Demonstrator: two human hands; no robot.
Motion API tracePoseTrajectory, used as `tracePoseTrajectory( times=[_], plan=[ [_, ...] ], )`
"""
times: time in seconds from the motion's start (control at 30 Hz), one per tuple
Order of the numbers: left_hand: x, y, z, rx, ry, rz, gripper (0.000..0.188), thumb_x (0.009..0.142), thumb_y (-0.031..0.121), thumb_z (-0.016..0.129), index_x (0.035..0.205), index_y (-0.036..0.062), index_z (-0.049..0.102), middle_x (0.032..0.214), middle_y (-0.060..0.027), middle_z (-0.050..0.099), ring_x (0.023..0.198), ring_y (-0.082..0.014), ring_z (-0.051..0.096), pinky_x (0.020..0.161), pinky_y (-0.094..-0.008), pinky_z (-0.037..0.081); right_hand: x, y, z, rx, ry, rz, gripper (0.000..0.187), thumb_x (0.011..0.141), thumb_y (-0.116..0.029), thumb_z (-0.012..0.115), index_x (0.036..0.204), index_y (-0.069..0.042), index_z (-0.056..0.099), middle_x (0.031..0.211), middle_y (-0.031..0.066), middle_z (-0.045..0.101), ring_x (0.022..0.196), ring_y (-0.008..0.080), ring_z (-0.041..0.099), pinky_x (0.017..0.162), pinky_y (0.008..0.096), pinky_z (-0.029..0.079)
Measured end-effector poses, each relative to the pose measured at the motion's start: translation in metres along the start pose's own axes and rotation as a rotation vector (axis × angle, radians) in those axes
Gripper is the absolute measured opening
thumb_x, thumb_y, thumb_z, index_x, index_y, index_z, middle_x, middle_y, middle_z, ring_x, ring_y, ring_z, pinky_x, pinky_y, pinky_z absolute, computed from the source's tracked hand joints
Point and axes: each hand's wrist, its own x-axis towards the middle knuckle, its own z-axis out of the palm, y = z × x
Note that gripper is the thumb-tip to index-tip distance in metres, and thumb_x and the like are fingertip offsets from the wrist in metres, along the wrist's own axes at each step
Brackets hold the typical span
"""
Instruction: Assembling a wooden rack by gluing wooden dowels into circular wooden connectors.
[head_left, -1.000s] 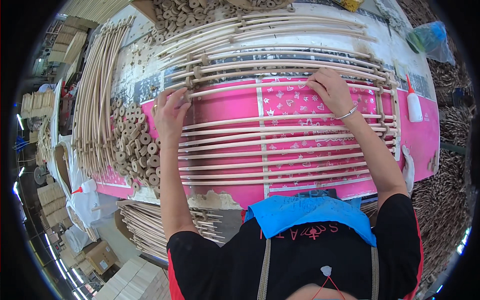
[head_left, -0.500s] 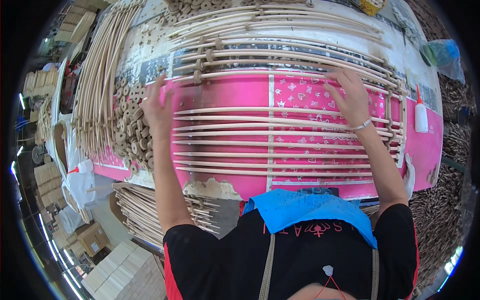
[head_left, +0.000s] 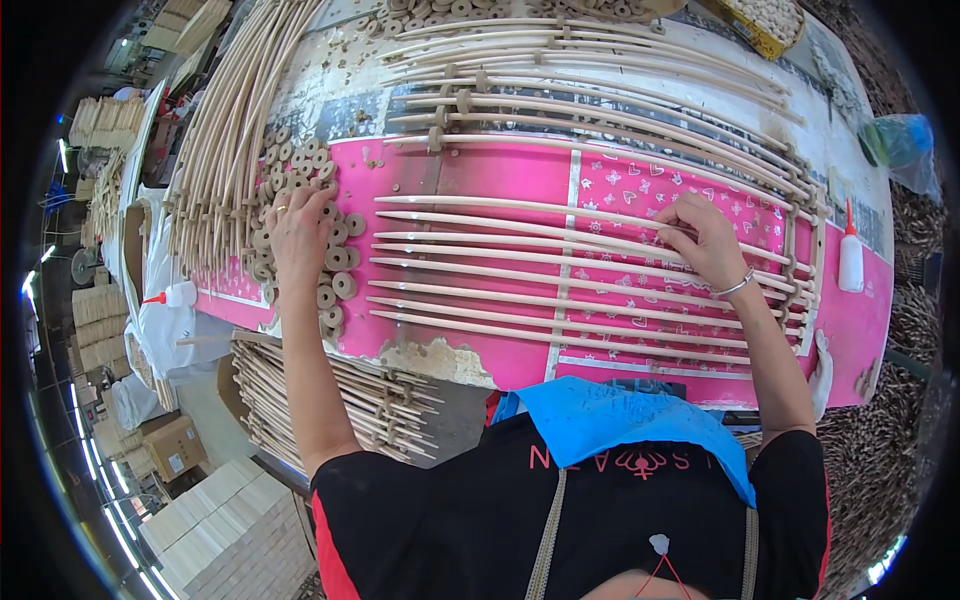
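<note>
Left hand (head_left: 300, 232) stretches forward, fingers curled over rings (head_left: 337, 267), grip unclear; right hand (head_left: 706, 242) angles inward, fingers pinching 1 rod (head_left: 520, 204).

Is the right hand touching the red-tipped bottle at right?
Apart: the head view plainly shows pink tabletop between the right hand and the white bottle.

Black, red-trimmed shirt (head_left: 450, 510), blue cloth (head_left: 640, 425), silver bracelet (head_left: 737, 284).

- Passage: bare pink cover (head_left: 500, 172) between upper sticks (head_left: 520, 117) and lower sticks (head_left: 480, 265).
- Left obstacles: pile of rings (head_left: 338, 232) around left hand (head_left: 300, 232); stick bundle (head_left: 220, 165) beyond.
- Right obstacles: right hand (head_left: 708, 242) over lower sticks; white bottle (head_left: 850, 264) past the stick ends.
</note>
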Motion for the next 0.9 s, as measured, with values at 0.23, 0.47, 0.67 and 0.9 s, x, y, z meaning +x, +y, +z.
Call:
tracePoseTrajectory(
  times=[0.23,0.47,0.67,0.9],
  plan=[
    [0.012,0.008,-0.004,0.079,-0.074,0.01,0.042,0.084,0.01,0.077,0.125,0.0142,0.073,0.118,-0.0025,0.069,0.119,-0.025,0.061,0.102,-0.0419,0.043,-0.003,0.0,-0.004,0.157,0.029,0.072,0.014,0.093,-0.009,0.074,0.104,-0.001,0.071,0.091,0.008,0.062,0.082,0.0206,0.065,0.072,0.0335,0.053],
    [0.019,0.023,0.021,-1.3,-0.105,-0.5,0.037,0.105,0.024,0.067,0.134,0.0017,0.068,0.113,-0.0011,0.073,0.101,-0.0081,0.066,0.085,-0.0237,0.049,-0.001,-0.004,-0.008,0.226,0.085,0.045,0.013,0.096,-0.004,0.07,0.108,0.001,0.07,0.094,0.0059,0.06,0.085,0.0146,0.062,0.076,0.0276,0.051],
    [0.019,0.031,0.03,-1.699,-0.172,-0.622,0.033,0.107,0.025,0.065,0.131,0.0045,0.07,0.114,-0.002,0.074,0.103,-0.0102,0.068,0.087,-0.0263,0.051,0.0,-0.002,-0.008,0.17,0.084,0.045,0.013,0.097,-0.004,0.07,0.109,0.002,0.07,0.097,0.0064,0.061,0.086,0.014,0.065,0.078,0.0274,0.053],
    [0.025,0.059,0.025,-1.708,-0.168,-0.578,0.043,0.105,0.019,0.066,0.146,0.0056,0.058,0.119,-0.0069,0.074,0.103,-0.0136,0.07,0.087,-0.0254,0.054,0.002,-0.001,-0.004,0.162,0.147,0.014,0.014,0.094,-0.008,0.073,0.106,0.0,0.071,0.094,0.0091,0.063,0.084,0.0209,0.066,0.074,0.0322,0.054]
  ],
)
